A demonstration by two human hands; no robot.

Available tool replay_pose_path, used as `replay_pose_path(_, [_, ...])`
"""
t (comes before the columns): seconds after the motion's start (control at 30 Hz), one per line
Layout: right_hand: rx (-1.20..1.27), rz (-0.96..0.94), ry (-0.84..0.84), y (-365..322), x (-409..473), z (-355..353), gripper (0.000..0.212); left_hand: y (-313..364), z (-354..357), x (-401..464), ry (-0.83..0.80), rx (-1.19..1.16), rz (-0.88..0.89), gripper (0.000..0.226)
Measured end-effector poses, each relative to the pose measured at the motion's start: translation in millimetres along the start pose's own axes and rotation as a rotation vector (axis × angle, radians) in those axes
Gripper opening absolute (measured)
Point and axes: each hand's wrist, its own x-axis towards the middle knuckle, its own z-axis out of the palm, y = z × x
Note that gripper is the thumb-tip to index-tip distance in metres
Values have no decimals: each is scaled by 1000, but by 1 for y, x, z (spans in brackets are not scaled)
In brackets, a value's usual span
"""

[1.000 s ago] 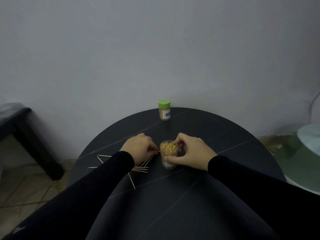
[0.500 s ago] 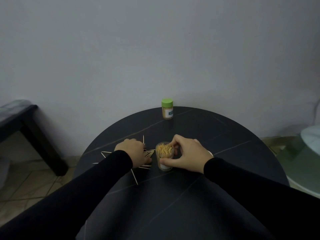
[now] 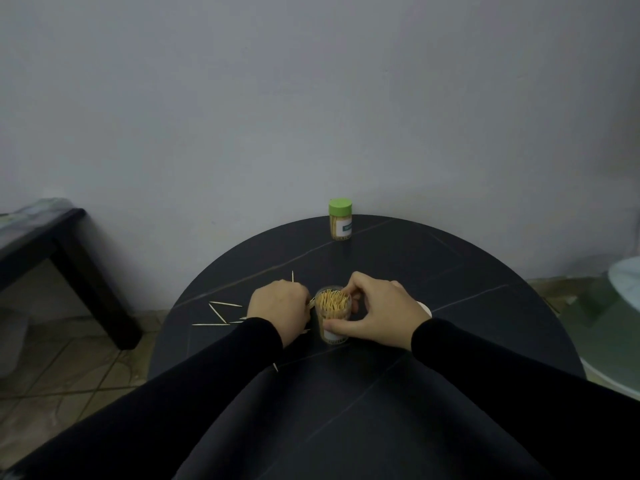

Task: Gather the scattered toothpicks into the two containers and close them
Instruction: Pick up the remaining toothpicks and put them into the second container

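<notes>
The toothpicks [image 3: 218, 308] look feather-light, stiff and thin, likely to roll or snap if squeezed — best pinched at mid-length in a small bundle. Several lie scattered on the dark surface [image 3: 450, 271] to the left of the open container [image 3: 333, 315], which stands upright and nearly full near the middle. The right hand [image 3: 377, 311] curls around that container, thumb low on its front wall, steadying it. The left hand [image 3: 280, 306] is curled, pinching toothpicks right beside the rim. The capped container [image 3: 340, 220] stands well apart, at the far edge.
</notes>
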Motion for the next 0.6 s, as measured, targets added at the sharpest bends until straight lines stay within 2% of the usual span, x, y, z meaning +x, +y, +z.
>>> replay_pose_path(0.3, [-16,-7,-6,-1,-1,-2,49,5,-1,0,6,-32,-25,24])
replay_pose_path(0.5, [-20,-4,-31,0,0,-2,50,-10,-20,7,-31,-433,-157,11])
replay_pose_path(0.6, [-18,-5,-48,1,0,-3,49,-20,-31,9,3,-730,-163,11])
